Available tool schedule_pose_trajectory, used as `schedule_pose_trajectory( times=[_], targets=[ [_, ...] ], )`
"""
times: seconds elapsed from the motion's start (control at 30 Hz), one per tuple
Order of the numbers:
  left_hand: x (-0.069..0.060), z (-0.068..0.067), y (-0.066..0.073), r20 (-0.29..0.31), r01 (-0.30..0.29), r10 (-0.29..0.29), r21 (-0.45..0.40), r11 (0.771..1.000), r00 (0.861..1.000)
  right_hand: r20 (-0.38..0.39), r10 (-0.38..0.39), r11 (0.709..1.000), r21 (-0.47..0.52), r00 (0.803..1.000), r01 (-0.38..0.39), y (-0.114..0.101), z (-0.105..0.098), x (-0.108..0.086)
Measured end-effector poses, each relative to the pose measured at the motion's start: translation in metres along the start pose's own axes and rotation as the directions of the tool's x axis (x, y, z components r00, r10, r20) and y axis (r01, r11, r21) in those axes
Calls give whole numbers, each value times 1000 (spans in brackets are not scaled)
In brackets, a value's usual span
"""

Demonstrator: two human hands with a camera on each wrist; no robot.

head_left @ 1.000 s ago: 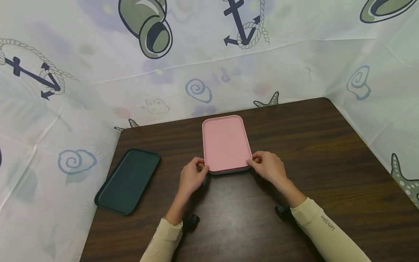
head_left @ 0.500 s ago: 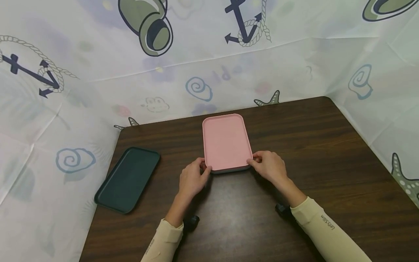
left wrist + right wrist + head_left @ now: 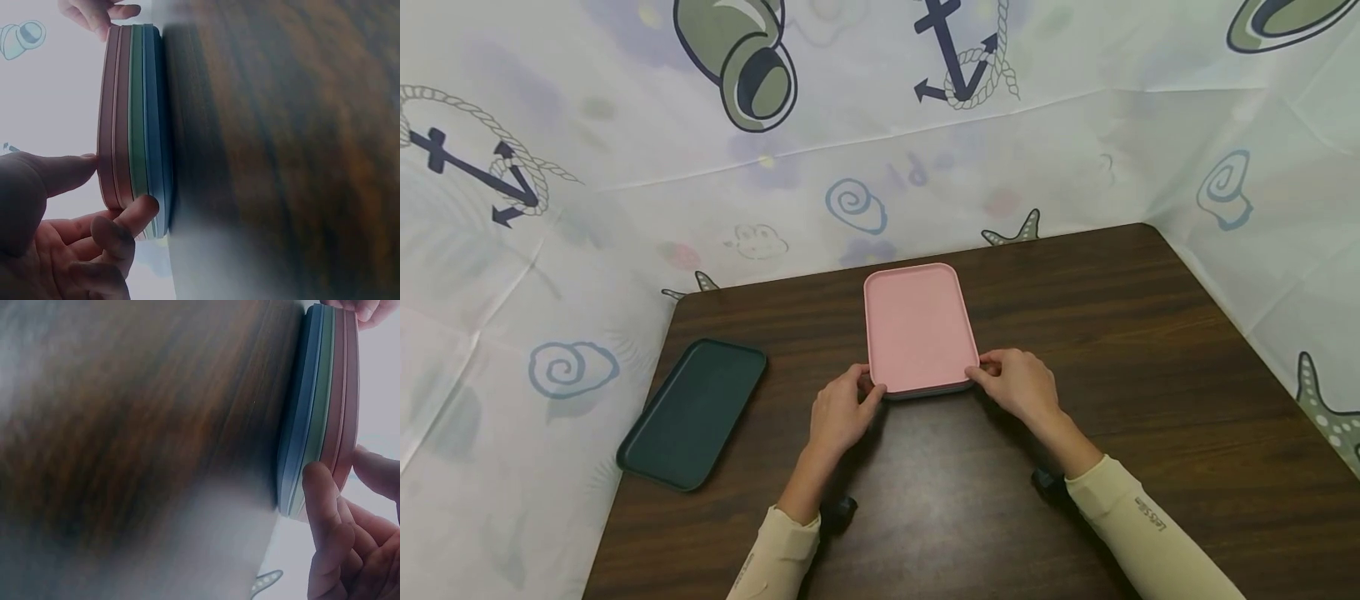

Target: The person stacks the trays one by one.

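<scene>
A pink tray [image 3: 921,327] lies on top of a stack of trays in the middle of the table. Seen edge-on in the left wrist view, the stack shows two pink layers above a green tray [image 3: 136,119] and blue trays [image 3: 154,119]. My left hand [image 3: 841,407] holds the near left corner of the pink tray, thumb at its upper rim and fingers curled along the side. At the near right corner my right hand [image 3: 1017,383] pinches the pink tray the same way. Some fingertips touch the sides of the lower layers in the wrist views.
A dark green tray [image 3: 694,415] lies alone at the table's left edge, tilted at an angle. The brown wood-grain table [image 3: 1120,350] meets a patterned cloth backdrop [image 3: 880,133] at the back and sides.
The left hand's thumb has shifted slightly to the right along the pink tray's corner. Otherwise the hands and trays look the same; the view itself sways a little.
</scene>
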State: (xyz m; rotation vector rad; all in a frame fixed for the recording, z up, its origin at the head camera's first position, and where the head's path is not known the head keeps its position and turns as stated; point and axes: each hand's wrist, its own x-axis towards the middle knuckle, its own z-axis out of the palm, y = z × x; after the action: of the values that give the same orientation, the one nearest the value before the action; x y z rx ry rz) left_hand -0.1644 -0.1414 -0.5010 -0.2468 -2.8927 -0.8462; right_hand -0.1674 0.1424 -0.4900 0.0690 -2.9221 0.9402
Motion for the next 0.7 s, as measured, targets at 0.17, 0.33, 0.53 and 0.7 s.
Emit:
schedule_pose_trajectory(
  times=[0.17, 0.33, 0.53, 0.7],
  targets=[
    [-4, -1, -2, 4, -11, 11, -10, 1000, 1000, 4, 11, 1000, 11, 1000, -11, 0, 1, -2],
    [-10, -2, -5, 33, -1, 2, -43, 999, 999, 9, 22, 1000, 19, 1000, -23, 1, 2, -4],
    [-26, -9, -12, 75, 56, -49, -86, 995, 996, -16, 16, 1000, 18, 1000, -16, 1, 1, -7],
    [-46, -20, -24, 99, 123, -112, -110, 986, 989, -77, -15, 1000, 23, 997, 17, -3, 0, -10]
  ],
)
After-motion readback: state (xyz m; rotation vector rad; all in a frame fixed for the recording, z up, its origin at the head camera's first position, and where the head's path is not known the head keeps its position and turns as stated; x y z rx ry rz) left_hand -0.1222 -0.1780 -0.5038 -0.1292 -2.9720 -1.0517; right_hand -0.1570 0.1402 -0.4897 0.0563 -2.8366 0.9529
